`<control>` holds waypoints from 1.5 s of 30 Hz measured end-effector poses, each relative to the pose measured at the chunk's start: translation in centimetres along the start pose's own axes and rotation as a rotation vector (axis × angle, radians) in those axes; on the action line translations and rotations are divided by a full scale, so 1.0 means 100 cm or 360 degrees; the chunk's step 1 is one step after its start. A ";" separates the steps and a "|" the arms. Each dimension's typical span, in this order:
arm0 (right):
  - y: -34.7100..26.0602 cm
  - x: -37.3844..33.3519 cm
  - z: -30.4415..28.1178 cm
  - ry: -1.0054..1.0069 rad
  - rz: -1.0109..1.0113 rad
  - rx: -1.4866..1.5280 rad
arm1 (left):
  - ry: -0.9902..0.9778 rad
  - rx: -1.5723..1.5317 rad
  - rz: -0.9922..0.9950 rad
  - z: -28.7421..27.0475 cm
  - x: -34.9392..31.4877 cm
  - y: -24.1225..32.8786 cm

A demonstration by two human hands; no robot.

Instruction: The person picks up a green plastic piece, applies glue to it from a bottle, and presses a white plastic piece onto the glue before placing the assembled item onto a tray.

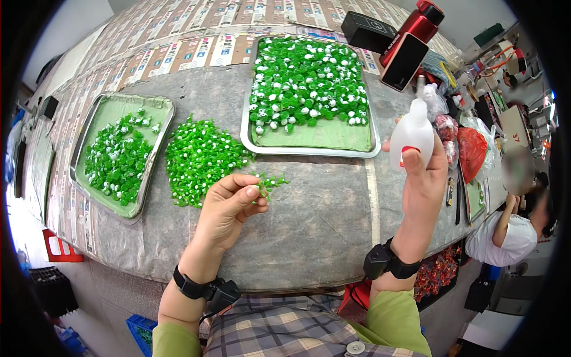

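Head view: looking down at a grey-covered desk [309,229].
Left grip [229,207]: closed, pinching small green pieces [273,181], too tiny to count, between thumb and fingers, right beside the loose pile [202,160].
Right grip [423,177]: gripping a white squeeze bottle [414,132], nozzle up, near the large tray's [321,139] right corner.
Loose pile: sitting between both trays, green flecked with white.
Large tray: packed with green-and-white pieces, showing lining along the near edge.
Small tray [122,107]: holding a sparser green heap [116,160], far left.
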State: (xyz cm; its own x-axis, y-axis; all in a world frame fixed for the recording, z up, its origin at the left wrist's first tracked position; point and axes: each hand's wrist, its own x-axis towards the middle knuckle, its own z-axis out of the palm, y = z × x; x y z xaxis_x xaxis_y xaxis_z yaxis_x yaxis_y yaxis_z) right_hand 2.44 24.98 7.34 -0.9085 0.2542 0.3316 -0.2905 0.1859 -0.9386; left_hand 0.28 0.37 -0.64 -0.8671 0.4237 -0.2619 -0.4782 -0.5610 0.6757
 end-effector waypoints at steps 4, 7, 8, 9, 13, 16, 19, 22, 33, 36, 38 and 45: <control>-0.001 -0.009 0.028 0.0063 -0.0117 0.0176 | 0.0004 -0.0035 -0.0065 0.000 0.000 0.000; -0.007 -0.020 0.050 0.0161 -0.0085 0.0332 | -0.0005 -0.0041 -0.0067 -0.001 0.000 0.001; -0.005 -0.021 0.051 0.0156 -0.0079 0.0329 | -0.0035 -0.0045 -0.0067 -0.001 0.000 0.001; -0.002 -0.022 0.051 0.0125 -0.0239 0.0278 | -0.0032 -0.0051 -0.0070 -0.001 0.000 0.001; 0.005 -0.025 0.051 0.0003 -0.0550 -0.0038 | -0.0041 -0.0050 -0.0075 -0.004 0.001 0.001; 0.005 -0.026 0.055 -0.0021 -0.0605 -0.0211 | -0.0032 -0.0050 -0.0076 -0.004 0.001 0.000; 0.005 -0.027 0.057 -0.0101 -0.0565 -0.0214 | -0.0022 -0.0045 -0.0077 -0.003 0.000 0.000; 0.004 -0.026 0.056 -0.0141 -0.0616 -0.0326 | -0.0025 -0.0044 -0.0083 -0.001 0.000 0.001; 0.005 -0.025 0.060 -0.0157 -0.0631 -0.0345 | -0.0040 -0.0034 -0.0092 -0.001 0.001 0.001; 0.005 -0.025 0.059 -0.0133 -0.0615 -0.0330 | -0.0034 -0.0034 -0.0089 -0.001 0.001 0.001; 0.005 -0.027 0.059 -0.0096 -0.0551 -0.0262 | -0.0053 -0.0038 -0.0098 -0.002 0.001 0.001; 0.006 -0.024 0.059 -0.0087 -0.0579 -0.0264 | -0.0054 -0.0031 -0.0109 -0.004 0.000 0.001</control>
State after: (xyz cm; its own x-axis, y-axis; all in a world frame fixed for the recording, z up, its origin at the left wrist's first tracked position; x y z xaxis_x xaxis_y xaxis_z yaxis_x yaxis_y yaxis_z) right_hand 2.73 18.88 5.44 -0.7713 0.0937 0.6295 -0.5476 0.4063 -0.7315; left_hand 0.19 0.07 -0.83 -0.8272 0.4851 -0.2835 -0.5392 -0.5436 0.6433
